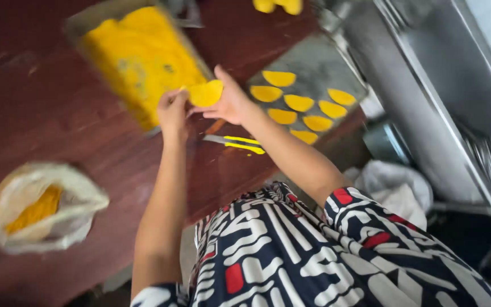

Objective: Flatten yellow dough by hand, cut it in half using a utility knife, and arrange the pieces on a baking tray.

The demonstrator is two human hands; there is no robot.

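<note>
left hand [171, 108] + right hand [228, 101] pinching soft yellow dough round [206, 93] | folded half-moons [299, 103] on metal tray [313, 59]

Both hands, left [173, 109] and right [231, 102], pinch a folded yellow dough piece [206, 93] above a dark wooden table [46, 113], beside a metal tray [313, 62] of yellow half-moons [301, 103].

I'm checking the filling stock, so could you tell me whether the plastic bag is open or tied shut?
Open: the plastic bag gapes, showing yellow filling inside.
</note>
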